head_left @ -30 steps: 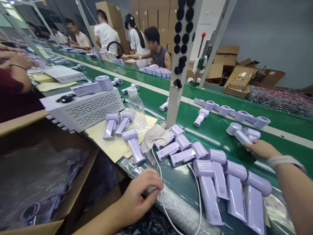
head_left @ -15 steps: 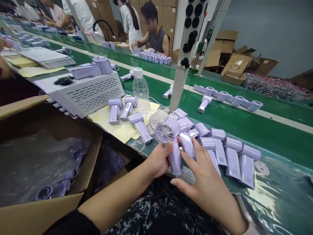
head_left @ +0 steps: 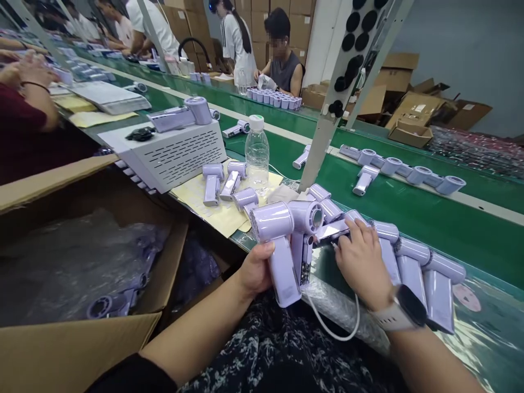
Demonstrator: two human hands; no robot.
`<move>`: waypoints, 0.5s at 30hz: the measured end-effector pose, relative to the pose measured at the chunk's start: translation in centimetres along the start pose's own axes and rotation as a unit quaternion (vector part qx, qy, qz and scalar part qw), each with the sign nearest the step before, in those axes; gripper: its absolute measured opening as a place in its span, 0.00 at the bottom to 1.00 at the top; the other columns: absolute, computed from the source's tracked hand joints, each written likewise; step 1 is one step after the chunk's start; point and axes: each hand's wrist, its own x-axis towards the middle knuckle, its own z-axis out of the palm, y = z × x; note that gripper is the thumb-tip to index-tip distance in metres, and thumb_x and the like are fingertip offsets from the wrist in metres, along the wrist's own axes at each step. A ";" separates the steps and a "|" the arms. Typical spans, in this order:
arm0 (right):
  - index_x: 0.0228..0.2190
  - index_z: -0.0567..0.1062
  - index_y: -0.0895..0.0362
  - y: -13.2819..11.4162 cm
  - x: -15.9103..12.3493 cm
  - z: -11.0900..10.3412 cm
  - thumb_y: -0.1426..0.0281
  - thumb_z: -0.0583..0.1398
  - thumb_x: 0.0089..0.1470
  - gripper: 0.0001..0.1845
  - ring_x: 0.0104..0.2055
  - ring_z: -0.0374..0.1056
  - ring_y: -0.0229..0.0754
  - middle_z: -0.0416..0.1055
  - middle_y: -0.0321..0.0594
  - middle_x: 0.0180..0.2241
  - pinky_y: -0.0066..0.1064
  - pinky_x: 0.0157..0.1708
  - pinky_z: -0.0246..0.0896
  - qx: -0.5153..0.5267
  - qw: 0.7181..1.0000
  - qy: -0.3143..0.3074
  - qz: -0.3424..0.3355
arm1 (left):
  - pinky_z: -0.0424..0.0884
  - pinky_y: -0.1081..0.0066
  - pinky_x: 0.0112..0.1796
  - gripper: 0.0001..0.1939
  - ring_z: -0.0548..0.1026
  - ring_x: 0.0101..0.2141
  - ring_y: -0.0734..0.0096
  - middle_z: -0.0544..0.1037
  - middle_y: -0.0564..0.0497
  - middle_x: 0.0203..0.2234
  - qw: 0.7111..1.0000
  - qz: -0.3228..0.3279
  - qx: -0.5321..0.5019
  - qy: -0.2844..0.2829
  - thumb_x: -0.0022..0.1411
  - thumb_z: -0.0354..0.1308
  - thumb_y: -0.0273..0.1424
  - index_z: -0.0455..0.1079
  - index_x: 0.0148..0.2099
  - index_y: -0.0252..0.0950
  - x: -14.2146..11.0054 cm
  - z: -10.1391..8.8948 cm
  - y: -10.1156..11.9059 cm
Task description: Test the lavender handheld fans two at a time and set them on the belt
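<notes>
Left fingers (head_left: 264,250) clasped on a unit, right fingers (head_left: 357,229) bent, load unclear

Left to right, bottle (head_left: 257,158) as datum.

Carton (head_left: 77,349): well left of the bottle, wearer's side, lilac parts and clear film inside. Vented box (head_left: 180,158): just left of the bottle, one unit and a dark coil on top. Yellow paper (head_left: 223,218): under the bottle and out to its left, with small lilac units (head_left: 212,188) on it.

Left hand (head_left: 252,267): on the wearer's side of the bottle, grasping the front lilac unit (head_left: 282,267) by its handle, barrel up. Second lilac unit (head_left: 305,215) sits right behind it, seemingly in the same grip (rear fingers mostly hidden). Its handle shows bare innards.

Right hand (head_left: 366,265): right of the bottle, wearer's side, over the near end of the lilac row (head_left: 413,267). A pale tip shows by the thumb; could be the end of the white cable (head_left: 335,337). Can't tell if it's pinched. Belt (head_left: 401,213) runs behind, right of the bottle, more units on it.

Handling, my view: grip low on the handles, barrels slightly apart so the glossy shells don't rub. Fingertips off the bare innards. Leave slack in the cable (that loop could snag a handle). Right wrist high, clear of the row.
</notes>
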 end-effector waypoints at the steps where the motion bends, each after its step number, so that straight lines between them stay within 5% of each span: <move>1: 0.31 0.76 0.59 -0.1 -0.6 -0.7 0.77 0.60 0.60 0.06 0.57 0.74 0.64 0.79 0.61 0.51 0.55 0.57 0.67 0.020 1.000 -0.009 -0.002 | 0.78 0.68 0.37 0.24 0.81 0.33 0.63 0.83 0.49 0.31 1.000 0.005 0.005 0.007 0.41 0.77 0.45 0.79 0.35 0.34 0.2 0.1 0.0; 3: 0.31 0.72 0.54 -0.2 -2.0 -2.4 0.69 0.59 0.64 0.08 0.38 0.79 0.51 0.81 0.47 0.35 0.40 0.39 0.76 0.131 0.990 -0.056 0.005 | 0.77 0.71 0.33 0.24 0.79 0.28 0.69 0.83 0.51 0.29 1.000 0.018 0.005 0.011 0.41 0.78 0.44 0.81 0.38 0.34 0.6 0.4 0.2; 5: 0.35 0.70 0.52 -0.3 -3.4 -3.6 0.63 0.57 0.65 0.07 0.27 0.75 0.44 0.76 0.36 0.24 0.32 0.28 0.72 0.295 0.948 -0.113 0.033 | 0.77 0.70 0.33 0.23 0.78 0.28 0.68 0.83 0.50 0.30 0.999 0.031 -0.012 0.010 0.43 0.76 0.43 0.81 0.40 0.34 1.1 0.7 0.4; 7: 0.43 0.72 0.52 -0.4 -4.8 -4.1 0.60 0.58 0.64 0.11 0.26 0.75 0.44 0.74 0.32 0.22 0.31 0.28 0.71 0.412 0.898 -0.144 0.064 | 0.78 0.65 0.37 0.24 0.81 0.32 0.61 0.84 0.47 0.34 0.999 0.035 -0.029 0.006 0.46 0.72 0.44 0.81 0.42 0.33 1.6 1.2 0.5; 9: 0.47 0.76 0.53 -0.3 -5.8 -3.7 0.59 0.60 0.61 0.16 0.26 0.75 0.45 0.75 0.33 0.22 0.32 0.29 0.70 0.431 0.887 -0.142 0.082 | 0.78 0.59 0.44 0.25 0.83 0.40 0.51 0.85 0.43 0.38 0.999 0.026 -0.038 0.011 0.47 0.70 0.46 0.81 0.42 0.33 2.0 1.8 0.3; 15: 0.30 0.79 0.53 -1.2 -6.6 -2.3 0.59 0.60 0.63 0.14 0.31 0.73 0.45 0.78 0.38 0.29 0.32 0.31 0.65 0.451 0.883 -0.120 0.061 | 0.74 0.48 0.56 0.35 0.77 0.57 0.40 0.85 0.40 0.42 0.999 0.027 -0.020 0.034 0.45 0.70 0.64 0.74 0.35 0.36 3.3 4.2 -1.9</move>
